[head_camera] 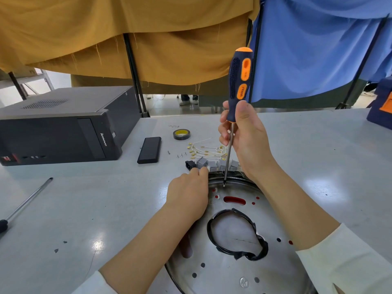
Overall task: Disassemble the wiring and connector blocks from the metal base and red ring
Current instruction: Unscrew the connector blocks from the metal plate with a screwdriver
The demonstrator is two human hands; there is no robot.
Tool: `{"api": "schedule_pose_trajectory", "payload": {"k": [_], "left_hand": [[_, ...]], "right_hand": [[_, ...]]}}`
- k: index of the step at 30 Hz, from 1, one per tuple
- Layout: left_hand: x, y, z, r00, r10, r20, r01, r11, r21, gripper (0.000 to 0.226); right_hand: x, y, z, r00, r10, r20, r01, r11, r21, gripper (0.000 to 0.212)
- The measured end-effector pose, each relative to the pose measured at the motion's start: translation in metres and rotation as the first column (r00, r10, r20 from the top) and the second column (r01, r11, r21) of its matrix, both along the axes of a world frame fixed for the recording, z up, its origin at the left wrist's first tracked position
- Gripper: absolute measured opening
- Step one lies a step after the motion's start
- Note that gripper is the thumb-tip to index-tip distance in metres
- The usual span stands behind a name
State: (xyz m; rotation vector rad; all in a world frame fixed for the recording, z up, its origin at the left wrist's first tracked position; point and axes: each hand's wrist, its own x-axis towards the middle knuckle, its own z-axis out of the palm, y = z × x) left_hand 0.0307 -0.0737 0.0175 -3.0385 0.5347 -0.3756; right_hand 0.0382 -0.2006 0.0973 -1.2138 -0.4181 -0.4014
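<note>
I read only "lenovo", white letters running vertically on the black computer case (63,124) front panel, at my 10 o'clock. Screwdriver (240,81) handle's orange inset has print, too small to read.

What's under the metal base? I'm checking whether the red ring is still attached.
Red shows through the slot and small holes of the metal base, so something red lies beneath. Its shape and fastening are covered by the plate.
</note>
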Motion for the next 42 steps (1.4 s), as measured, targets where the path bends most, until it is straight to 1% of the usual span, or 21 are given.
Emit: {"api": "schedule_pose_trajectory", "payload": {"k": [2,3,5,9,12,15,16,18,21,24,25,28,30,32,34,36,38,42], "left_hand": [[0.0,0.0,0.0,1.0,-0.001,0.003,0.001,1.0,0.003,0.02],[0.0,0.0,0.0,1.0,-0.002,0.003,0.002,1.0,0.005,0.021],[0.0,0.0,0.0,1.0,-0.002,0.004,0.002,1.0,0.003,0.021],[0.0,0.0,0.0,1.0,-0.003,0.006,0.003,1.0,0.002,0.022],[0.0,0.0,0.0,1.0,-0.004,0.004,0.004,1.0,0.0,0.021],[0.0,0.0,0.0,1.0,-0.003,0.004,0.003,1.0,-0.003,0.021],[0.0,0.0,0.0,1.0,-0.003,0.005,0.003,1.0,-0.003,0.021],[0.0,0.0,0.0,1.0,-0.003,0.007,0.003,1.0,-0.004,0.02],[0.0,0.0,-0.001,1.0,-0.003,0.008,0.003,1.0,-0.003,0.02],[0.001,0.0,-0.001,1.0,-0.005,0.011,0.005,1.0,-0.003,0.02],[0.001,0.0,-0.001,1.0,-0.005,0.012,0.005,1.0,-0.002,0.02],[0.001,-0.001,-0.001,1.0,-0.005,0.015,0.005,1.0,0.0,0.021],[0.001,0.0,-0.002,1.0,-0.005,0.015,0.005,1.0,-0.002,0.02],[0.001,0.0,-0.003,1.0,-0.005,0.014,0.006,1.0,-0.012,0.018],[0.002,0.0,-0.003,1.0,-0.005,0.02,0.006,1.0,-0.02,0.018],[0.002,0.0,-0.003,1.0,-0.008,0.024,0.008,1.0,-0.026,0.019],[0.001,0.0,-0.002,1.0,-0.009,0.024,0.009,1.0,-0.026,0.019],[0.0,-0.001,0.0,1.0,-0.007,0.026,0.008,1.0,-0.021,0.021]], "right_hand": [[0.001,-0.001,0.0,0.999,0.045,-0.018,-0.045,0.999,0.023,0.039],[0.001,-0.001,0.0,0.997,0.066,-0.027,-0.065,0.997,0.036,0.04],[0.001,-0.001,0.0,0.997,0.067,-0.043,-0.065,0.997,0.038,0.035],[-0.001,-0.001,0.0,0.999,-0.014,-0.03,0.014,1.0,0.002,0.032],[0.0,-0.001,-0.001,1.0,0.009,-0.006,-0.009,1.0,0.0,0.024],[0.0,-0.001,-0.001,0.998,0.052,-0.021,-0.052,0.999,0.009,0.035],[0.0,0.0,0.0,0.998,0.063,-0.03,-0.063,0.998,0.01,0.036],[0.0,0.0,0.0,0.998,0.054,-0.04,-0.055,0.999,-0.002,0.031],[0.0,-0.001,-0.001,0.999,0.0,-0.033,0.0,1.0,-0.01,0.028],[0.001,-0.002,-0.002,1.0,0.001,-0.022,-0.001,1.0,-0.012,0.022],[0.001,-0.002,-0.003,1.0,0.019,-0.022,-0.019,1.0,-0.013,0.024],[0.002,-0.001,-0.002,0.996,0.078,-0.052,-0.079,0.997,-0.011,0.041],[0.001,0.0,-0.001,0.994,0.089,-0.068,-0.09,0.996,-0.022,0.045],[0.0,0.001,0.0,0.996,0.067,-0.064,-0.07,0.996,-0.052,0.04],[-0.002,0.001,0.0,0.999,0.03,-0.037,-0.033,0.995,-0.094,0.024],[-0.002,0.001,0.0,1.0,0.001,-0.023,-0.003,0.996,-0.094,0.009],[-0.002,-0.001,0.002,1.0,-0.019,-0.013,0.018,0.997,-0.074,0.007],[-0.004,-0.003,0.011,1.0,-0.017,0.003,0.017,1.0,-0.021,0.01]]}}
